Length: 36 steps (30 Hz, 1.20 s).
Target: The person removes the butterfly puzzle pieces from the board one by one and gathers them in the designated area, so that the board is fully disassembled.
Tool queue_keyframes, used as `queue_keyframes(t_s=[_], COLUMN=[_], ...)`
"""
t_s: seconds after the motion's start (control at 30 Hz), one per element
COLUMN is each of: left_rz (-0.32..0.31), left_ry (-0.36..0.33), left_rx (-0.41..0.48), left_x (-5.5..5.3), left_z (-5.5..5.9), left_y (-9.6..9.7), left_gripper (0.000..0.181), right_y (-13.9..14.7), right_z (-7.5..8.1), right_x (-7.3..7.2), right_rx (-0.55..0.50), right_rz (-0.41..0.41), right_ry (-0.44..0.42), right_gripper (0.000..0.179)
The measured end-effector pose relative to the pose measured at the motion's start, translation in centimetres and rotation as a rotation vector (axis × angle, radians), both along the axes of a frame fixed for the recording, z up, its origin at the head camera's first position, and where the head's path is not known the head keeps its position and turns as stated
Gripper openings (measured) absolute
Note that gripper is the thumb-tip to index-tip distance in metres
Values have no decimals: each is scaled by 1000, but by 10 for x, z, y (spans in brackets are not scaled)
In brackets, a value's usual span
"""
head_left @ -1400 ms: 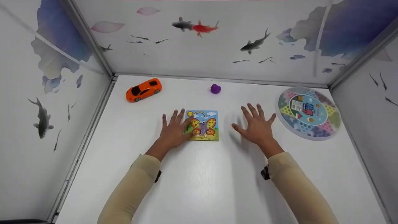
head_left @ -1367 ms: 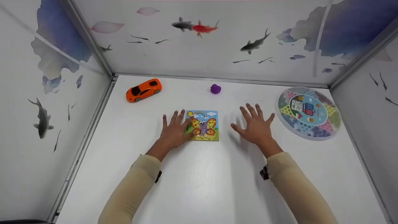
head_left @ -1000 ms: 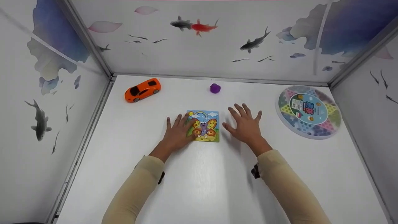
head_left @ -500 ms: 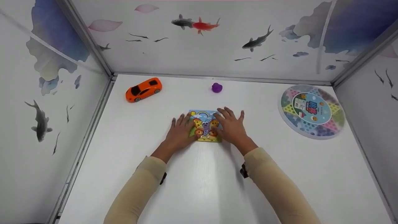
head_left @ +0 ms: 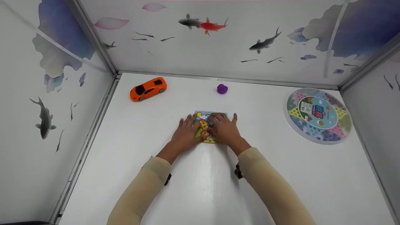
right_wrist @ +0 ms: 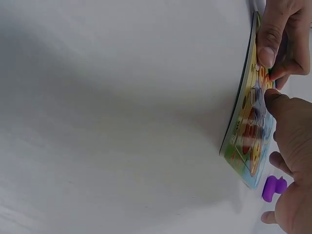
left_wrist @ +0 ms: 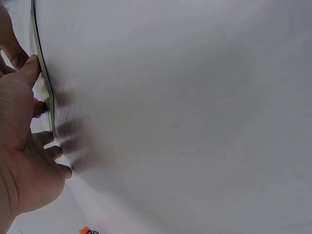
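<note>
A square butterfly picture puzzle (head_left: 203, 126) lies flat on the white table in the head view, partly covered by both hands. My left hand (head_left: 186, 135) rests along its left side, with the thumb on the lower left part and the fingers spread. Over the right half lies my right hand (head_left: 225, 129), its thumb and fingertips touching the picture near the butterfly's body. In the right wrist view the right thumb (right_wrist: 275, 99) meets the puzzle's surface. Whether any piece is lifted is hidden. The left wrist view shows the left thumb (left_wrist: 32, 68) against the board's edge.
An orange toy car (head_left: 148, 89) stands at the back left. A small purple toy (head_left: 222, 89) sits at the back middle. To the right lies a round, colourful game box (head_left: 318, 116). Printed wall panels (head_left: 156, 50) enclose the table's back and sides.
My right hand has moved left from beside the puzzle onto its right half. My left hand stays at the puzzle's left side. The head view has shifted slightly.
</note>
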<state>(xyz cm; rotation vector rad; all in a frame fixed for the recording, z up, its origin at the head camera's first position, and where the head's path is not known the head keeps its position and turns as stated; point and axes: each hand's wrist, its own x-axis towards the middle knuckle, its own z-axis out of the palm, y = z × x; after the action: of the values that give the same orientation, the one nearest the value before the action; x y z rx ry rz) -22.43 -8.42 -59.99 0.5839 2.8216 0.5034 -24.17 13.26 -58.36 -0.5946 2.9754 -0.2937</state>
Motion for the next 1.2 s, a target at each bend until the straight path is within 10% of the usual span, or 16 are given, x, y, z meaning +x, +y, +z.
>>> queue_keyframes(t_s=[0.6,0.97,1.2], left_rz=[20,11,19], left_ry=[15,5,-6], left_rx=[18,8,32], left_x=[2,-1,-1], left_z=[1,1,2], left_y=[11,11,12], left_gripper=[74,77,71], right_y=[-14,-29,-32], right_z=[-2,4,4], right_x=[-5,-11,-14], right_rx=[-94,-54,-143], right_rz=[-15,-40,-82], right_ry=[9,-56,-100], right_gripper=[43,98,88])
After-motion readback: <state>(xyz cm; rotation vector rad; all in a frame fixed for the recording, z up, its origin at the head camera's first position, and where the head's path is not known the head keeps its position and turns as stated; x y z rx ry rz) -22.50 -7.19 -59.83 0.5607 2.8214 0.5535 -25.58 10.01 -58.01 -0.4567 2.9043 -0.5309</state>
